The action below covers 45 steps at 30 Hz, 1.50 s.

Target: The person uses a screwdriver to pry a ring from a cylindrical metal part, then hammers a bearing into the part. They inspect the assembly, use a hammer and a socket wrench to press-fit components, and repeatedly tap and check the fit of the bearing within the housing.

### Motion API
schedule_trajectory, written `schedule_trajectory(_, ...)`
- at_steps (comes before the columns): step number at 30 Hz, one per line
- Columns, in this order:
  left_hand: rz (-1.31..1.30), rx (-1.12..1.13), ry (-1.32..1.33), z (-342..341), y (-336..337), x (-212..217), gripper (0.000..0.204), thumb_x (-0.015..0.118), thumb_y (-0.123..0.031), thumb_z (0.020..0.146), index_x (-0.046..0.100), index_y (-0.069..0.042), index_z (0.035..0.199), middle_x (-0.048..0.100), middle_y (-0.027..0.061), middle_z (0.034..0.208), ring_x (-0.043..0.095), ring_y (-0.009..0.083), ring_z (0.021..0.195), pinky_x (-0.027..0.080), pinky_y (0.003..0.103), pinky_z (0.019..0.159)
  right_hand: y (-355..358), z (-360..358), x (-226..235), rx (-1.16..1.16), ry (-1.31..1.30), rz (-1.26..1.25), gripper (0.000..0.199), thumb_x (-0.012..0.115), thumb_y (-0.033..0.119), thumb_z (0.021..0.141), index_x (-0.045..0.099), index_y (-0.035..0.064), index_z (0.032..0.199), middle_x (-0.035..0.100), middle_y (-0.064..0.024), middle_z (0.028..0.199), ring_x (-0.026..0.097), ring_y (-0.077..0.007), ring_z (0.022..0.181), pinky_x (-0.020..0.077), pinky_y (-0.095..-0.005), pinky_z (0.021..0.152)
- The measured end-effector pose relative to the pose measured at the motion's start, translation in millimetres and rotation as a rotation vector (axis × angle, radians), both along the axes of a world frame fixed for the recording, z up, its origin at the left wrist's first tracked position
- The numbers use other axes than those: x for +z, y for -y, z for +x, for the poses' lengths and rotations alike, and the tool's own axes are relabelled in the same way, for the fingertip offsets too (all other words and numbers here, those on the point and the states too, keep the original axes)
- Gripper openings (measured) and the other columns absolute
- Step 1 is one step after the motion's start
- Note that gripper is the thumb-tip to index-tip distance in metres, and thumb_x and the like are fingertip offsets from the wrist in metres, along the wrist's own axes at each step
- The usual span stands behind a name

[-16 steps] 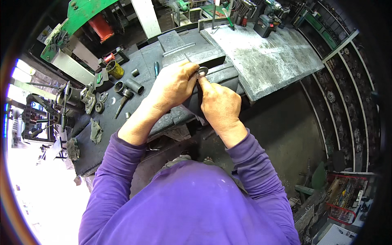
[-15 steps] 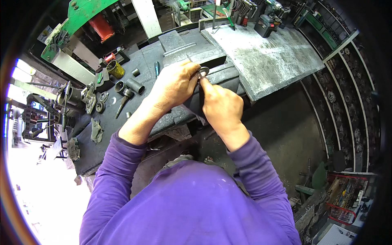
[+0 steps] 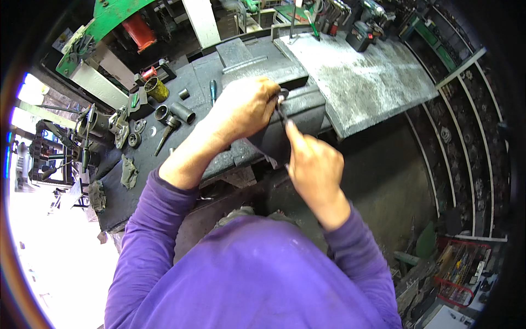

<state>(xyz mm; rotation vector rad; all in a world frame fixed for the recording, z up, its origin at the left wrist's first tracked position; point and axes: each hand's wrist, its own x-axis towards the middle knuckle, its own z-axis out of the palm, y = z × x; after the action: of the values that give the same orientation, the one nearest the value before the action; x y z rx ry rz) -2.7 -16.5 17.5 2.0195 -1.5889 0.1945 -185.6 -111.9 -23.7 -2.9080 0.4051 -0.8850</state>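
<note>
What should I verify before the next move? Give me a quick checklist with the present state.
1. Left hand grip on the dark round part: ok, fingers closed on it.
2. Right hand grip on the thin dark piece: cannot tell; it meets the fingertips, but the hold is unclear.
3. Far side of the round part: cannot tell, not visible.
4. Bench clear of loose items: not ok; a grey tube and a rag lie there.
5. Yellow can apart from both hands: ok.

A workshop: dark workbench (image 3: pixel 145 162), screwdriver (image 3: pixel 213 90), and shelves (image 3: pixel 464 140) of what seem metal parts (image 3: pixel 445 134)
</note>
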Motion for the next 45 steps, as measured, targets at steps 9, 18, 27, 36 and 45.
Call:
schedule_trajectory(9,0.099,-0.013,0.015,5,7,8,0.019,0.07,-0.016,0.095,0.073,0.001,0.104,0.071,0.0227,0.093,0.07,0.0447,0.093,0.057,0.05,0.083,5,-6,3,-0.001,-0.009,0.108,0.037,0.07,0.009,0.089,0.078,0.0144,0.125,0.07,-0.0058,0.075,0.071,-0.0259,0.067,0.0559,-0.0406,0.059)
schedule_trajectory(18,0.098,-0.016,0.023,4,10,12,0.023,0.07,-0.016,0.095,0.075,0.002,0.109,0.073,0.0237,0.101,0.071,0.0435,0.097,0.058,0.049,0.087,2,-4,23,-0.026,-0.053,0.006,0.041,0.071,0.009,0.088,0.078,0.0143,0.128,0.067,-0.0075,0.074,0.07,-0.0256,0.066,0.0546,-0.0409,0.058)
schedule_trajectory(27,-0.035,-0.054,-0.101,2,7,-5,0.023,0.069,-0.016,0.099,0.074,0.002,0.112,0.074,0.0223,0.103,0.072,0.0419,0.097,0.058,0.046,0.086,33,32,-59,-0.023,0.068,0.096,0.029,0.068,0.015,0.096,0.077,0.0159,0.123,0.075,-0.0088,0.081,0.074,-0.0316,0.07,0.0577,-0.0435,0.061)
schedule_trajectory(36,-0.312,0.089,-0.203,-12,-9,-40,0.023,0.074,-0.016,0.098,0.075,-0.002,0.117,0.076,0.0199,0.099,0.074,0.0399,0.091,0.058,0.045,0.08,3,3,8,0.19,0.142,0.563,0.032,0.068,0.015,0.1,0.075,-0.0001,0.126,0.078,-0.0246,0.107,0.078,-0.0374,0.09,0.0609,-0.0422,0.082)
schedule_trajectory(45,-0.292,0.12,-0.223,-13,-26,-34,0.022,0.075,-0.013,0.097,0.076,-0.003,0.117,0.077,0.0193,0.104,0.076,0.0385,0.095,0.059,0.042,0.084,-13,14,19,0.081,0.02,0.412,0.03,0.069,0.012,0.097,0.077,0.0088,0.126,0.077,-0.02,0.097,0.077,-0.0362,0.081,0.061,-0.0442,0.073)
